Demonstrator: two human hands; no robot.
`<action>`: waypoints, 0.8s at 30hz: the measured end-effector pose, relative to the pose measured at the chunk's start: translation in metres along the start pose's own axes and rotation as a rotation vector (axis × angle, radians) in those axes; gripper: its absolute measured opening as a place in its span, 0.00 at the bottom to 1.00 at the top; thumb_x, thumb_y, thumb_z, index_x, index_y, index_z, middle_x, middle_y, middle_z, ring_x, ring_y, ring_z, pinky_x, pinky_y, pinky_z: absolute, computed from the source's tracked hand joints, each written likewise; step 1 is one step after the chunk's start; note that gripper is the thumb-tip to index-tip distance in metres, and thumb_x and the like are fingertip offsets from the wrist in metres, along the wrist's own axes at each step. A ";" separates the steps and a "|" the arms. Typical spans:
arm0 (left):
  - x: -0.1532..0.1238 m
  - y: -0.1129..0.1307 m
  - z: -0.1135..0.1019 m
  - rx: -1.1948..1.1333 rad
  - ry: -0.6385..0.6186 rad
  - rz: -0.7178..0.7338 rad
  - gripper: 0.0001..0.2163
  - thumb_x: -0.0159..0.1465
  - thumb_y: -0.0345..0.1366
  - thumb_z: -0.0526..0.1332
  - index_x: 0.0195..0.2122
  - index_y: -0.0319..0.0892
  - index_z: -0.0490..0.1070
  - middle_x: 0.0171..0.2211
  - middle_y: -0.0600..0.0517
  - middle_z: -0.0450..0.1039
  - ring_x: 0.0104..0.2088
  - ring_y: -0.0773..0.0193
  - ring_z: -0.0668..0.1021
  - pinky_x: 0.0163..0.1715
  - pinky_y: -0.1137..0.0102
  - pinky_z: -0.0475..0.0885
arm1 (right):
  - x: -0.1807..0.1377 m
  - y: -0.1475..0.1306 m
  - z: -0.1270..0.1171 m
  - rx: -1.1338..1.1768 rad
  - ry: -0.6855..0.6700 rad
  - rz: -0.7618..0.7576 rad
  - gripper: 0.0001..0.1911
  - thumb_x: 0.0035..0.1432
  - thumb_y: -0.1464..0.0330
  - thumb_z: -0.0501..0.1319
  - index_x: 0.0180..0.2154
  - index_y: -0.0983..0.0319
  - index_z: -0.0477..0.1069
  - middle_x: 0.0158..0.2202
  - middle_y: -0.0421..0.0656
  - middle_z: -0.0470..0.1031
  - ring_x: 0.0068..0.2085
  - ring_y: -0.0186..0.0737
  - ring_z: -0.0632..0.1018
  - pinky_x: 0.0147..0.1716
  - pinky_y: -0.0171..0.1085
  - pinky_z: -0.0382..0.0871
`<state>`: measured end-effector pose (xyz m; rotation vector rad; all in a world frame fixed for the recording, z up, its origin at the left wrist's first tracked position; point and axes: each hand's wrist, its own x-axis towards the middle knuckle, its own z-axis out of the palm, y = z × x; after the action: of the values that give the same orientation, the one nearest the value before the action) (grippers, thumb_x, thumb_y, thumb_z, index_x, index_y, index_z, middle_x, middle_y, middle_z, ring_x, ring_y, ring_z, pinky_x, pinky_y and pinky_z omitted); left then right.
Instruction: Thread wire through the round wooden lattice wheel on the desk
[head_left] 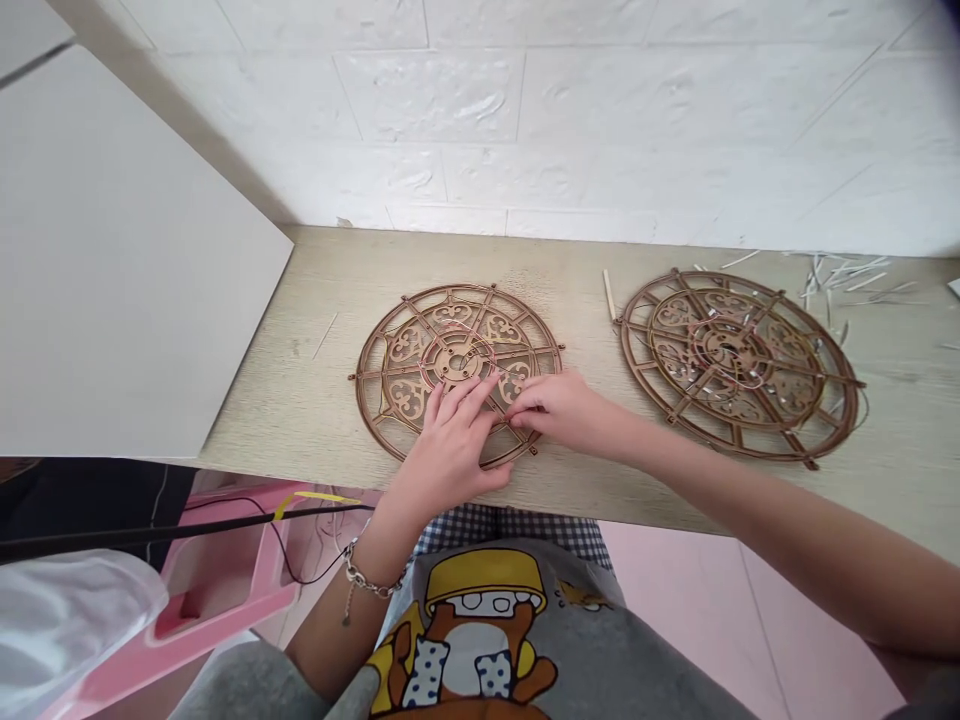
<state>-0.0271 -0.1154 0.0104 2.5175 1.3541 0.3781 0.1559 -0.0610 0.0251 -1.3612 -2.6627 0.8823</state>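
Note:
A round brown openwork wooden wheel point(420, 345) with thin reddish wire near its hub lies flat on the light wooden table point(300, 400). My left hand point(450, 450) rests on the wheel's near edge with fingers stretched flat over the lattice. My right hand point(562, 410) lies beside it on the wheel's lower right part, fingertips pressed together as if pinching something too small to name. A second, similar wheel point(739, 360) with wires and small light pieces lies to the right, untouched.
A white panel point(112, 280) stands at the left end of the table. Thin pale sticks and scraps point(840, 275) are scattered at the back right, and one small stick point(609, 295) lies between the wheels. A pink stool point(225, 590) with a black cable sits below left.

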 end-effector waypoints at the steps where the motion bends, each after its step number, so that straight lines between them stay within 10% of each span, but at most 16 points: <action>1: 0.000 -0.001 0.000 0.003 0.003 0.002 0.16 0.55 0.40 0.62 0.44 0.41 0.71 0.64 0.43 0.54 0.61 0.46 0.58 0.61 0.45 0.48 | 0.000 0.000 -0.002 0.031 -0.005 -0.016 0.07 0.58 0.71 0.60 0.34 0.57 0.78 0.31 0.38 0.75 0.33 0.33 0.73 0.34 0.33 0.58; 24: -0.002 -0.002 -0.004 0.031 0.050 0.035 0.12 0.56 0.40 0.61 0.40 0.40 0.71 0.66 0.43 0.48 0.63 0.47 0.55 0.61 0.48 0.53 | -0.015 -0.010 -0.019 -0.237 -0.132 -0.309 0.09 0.59 0.75 0.56 0.30 0.64 0.74 0.31 0.42 0.73 0.34 0.36 0.72 0.34 0.36 0.55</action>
<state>-0.0310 -0.1152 0.0133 2.5764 1.3447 0.4328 0.1626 -0.0683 0.0491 -0.9072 -3.0463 0.6607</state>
